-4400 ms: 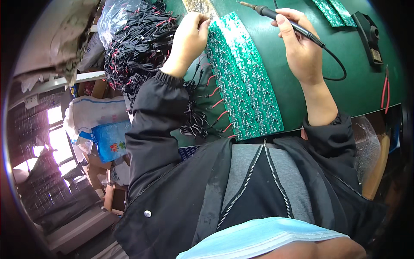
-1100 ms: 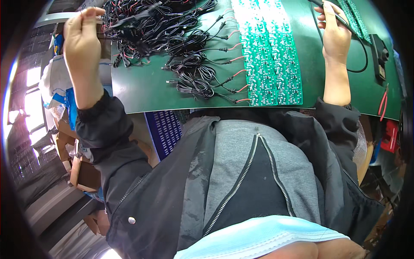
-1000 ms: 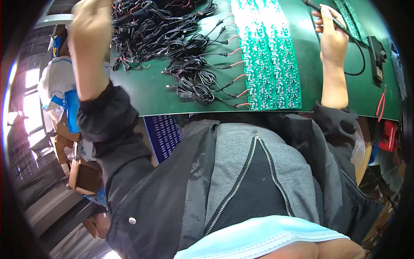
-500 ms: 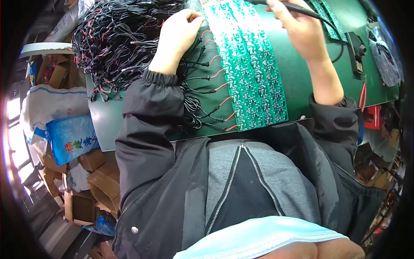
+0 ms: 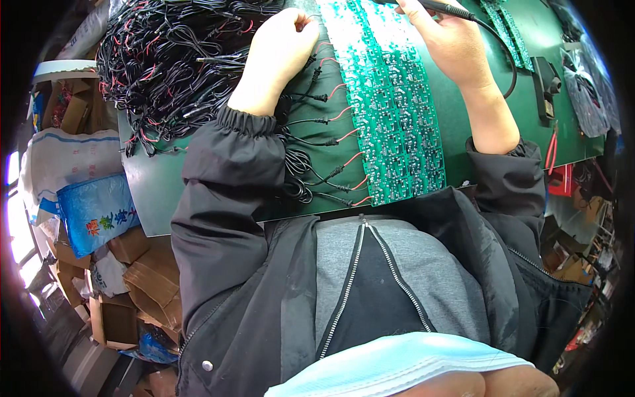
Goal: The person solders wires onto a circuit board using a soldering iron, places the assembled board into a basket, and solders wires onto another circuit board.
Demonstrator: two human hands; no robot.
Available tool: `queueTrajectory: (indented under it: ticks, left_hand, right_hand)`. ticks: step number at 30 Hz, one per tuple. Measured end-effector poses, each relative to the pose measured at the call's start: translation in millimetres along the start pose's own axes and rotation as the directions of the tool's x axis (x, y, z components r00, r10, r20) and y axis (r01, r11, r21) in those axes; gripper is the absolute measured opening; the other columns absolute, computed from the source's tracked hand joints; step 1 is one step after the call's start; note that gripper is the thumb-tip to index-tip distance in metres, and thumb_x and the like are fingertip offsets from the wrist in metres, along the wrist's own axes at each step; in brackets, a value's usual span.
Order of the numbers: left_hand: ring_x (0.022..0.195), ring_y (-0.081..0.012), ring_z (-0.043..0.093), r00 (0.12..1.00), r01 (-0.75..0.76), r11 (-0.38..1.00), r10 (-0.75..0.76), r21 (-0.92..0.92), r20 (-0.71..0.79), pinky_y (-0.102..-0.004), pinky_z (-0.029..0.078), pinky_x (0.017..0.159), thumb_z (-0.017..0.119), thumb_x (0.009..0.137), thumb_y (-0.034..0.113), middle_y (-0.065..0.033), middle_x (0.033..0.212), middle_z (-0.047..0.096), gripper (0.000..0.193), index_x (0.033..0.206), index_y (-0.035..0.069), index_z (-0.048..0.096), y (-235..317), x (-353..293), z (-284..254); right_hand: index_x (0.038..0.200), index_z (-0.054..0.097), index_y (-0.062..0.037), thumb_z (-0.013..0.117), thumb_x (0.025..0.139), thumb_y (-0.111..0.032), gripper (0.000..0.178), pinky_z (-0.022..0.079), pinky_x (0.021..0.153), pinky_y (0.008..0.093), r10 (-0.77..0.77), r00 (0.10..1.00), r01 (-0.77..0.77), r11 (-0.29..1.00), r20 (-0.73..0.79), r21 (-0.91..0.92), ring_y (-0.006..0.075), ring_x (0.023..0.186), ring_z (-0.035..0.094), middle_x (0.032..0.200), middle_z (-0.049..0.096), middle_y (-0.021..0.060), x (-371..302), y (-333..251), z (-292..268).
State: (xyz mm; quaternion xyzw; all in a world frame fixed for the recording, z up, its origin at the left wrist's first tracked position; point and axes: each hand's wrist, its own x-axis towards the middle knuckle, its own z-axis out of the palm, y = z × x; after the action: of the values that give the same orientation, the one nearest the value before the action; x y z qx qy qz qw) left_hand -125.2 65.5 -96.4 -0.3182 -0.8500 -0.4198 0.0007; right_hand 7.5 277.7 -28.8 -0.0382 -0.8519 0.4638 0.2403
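Observation:
A panel of green circuit boards (image 5: 400, 142) lies on the green table, crowded with small parts. Along its left edge, several black cables (image 5: 317, 121) run up to it with red wire ends. At the far end of that edge, my left hand (image 5: 281, 59) is closed in a pinch; what sits between the fingertips is too small to make out, probably a wire end. Over the panel's far right side, my right hand (image 5: 456, 49) grips the black handle of a soldering iron (image 5: 452, 10), its cord curving down to the right. The iron's tip does not show clearly.
A large heap of black cables (image 5: 178, 73) covers the table's left part. To the right lie more green boards (image 5: 508, 33), a black stand (image 5: 546, 89), red-handled pliers (image 5: 551, 149) and a clear plastic bag (image 5: 587, 92). Cardboard boxes (image 5: 149, 281) and sacks fill the floor at left.
My right hand has moved slightly left with the soldering iron, closer in over the panel. My left hand stays pinched at the board's edge, and the whole view has shifted a little.

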Motion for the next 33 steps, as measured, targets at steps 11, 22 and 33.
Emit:
queueTrajectory:
  ticks: [11,22,33]
  left_hand:
    - [0.077,-0.033,0.067,1.0,-0.016,0.999,0.016,-0.033,-0.005,-0.0396,0.053,0.073,0.069,0.09,0.017,-0.0195,0.083,0.067,0.019,0.089,-0.002,0.065,13,-3,-2]
    - [0.077,-0.0305,0.07,0.997,-0.022,0.997,0.027,-0.07,0.078,-0.0378,0.054,0.074,0.07,0.089,0.02,-0.0192,0.083,0.07,0.022,0.093,-0.002,0.069,14,-2,-4]
    - [0.078,-0.0335,0.071,0.99,0.007,0.999,-0.014,0.053,0.137,-0.0396,0.054,0.073,0.069,0.088,0.026,-0.0218,0.083,0.07,0.03,0.094,-0.003,0.07,12,0,-5]
  right_hand:
    - [0.105,0.067,-0.0004,0.065,0.099,-0.008,0.01,0.051,0.073,0.0268,-0.01,1.0,0.01,1.0,-0.01,-0.026,0.0102,0.08,0.064,0.088,0.069,0.0052,-1,-3,1]
    - [0.106,0.067,0.0017,0.064,0.099,-0.003,0.01,0.05,0.072,0.0242,0.067,0.998,-0.064,0.969,-0.004,0.238,0.0083,0.079,0.062,0.088,0.069,0.0035,-43,-12,-7]
    - [0.107,0.068,0.001,0.065,0.1,-0.008,0.012,0.05,0.072,0.0229,0.193,0.981,-0.195,0.949,0.031,0.248,0.0073,0.078,0.062,0.087,0.07,0.003,-44,-12,-2]
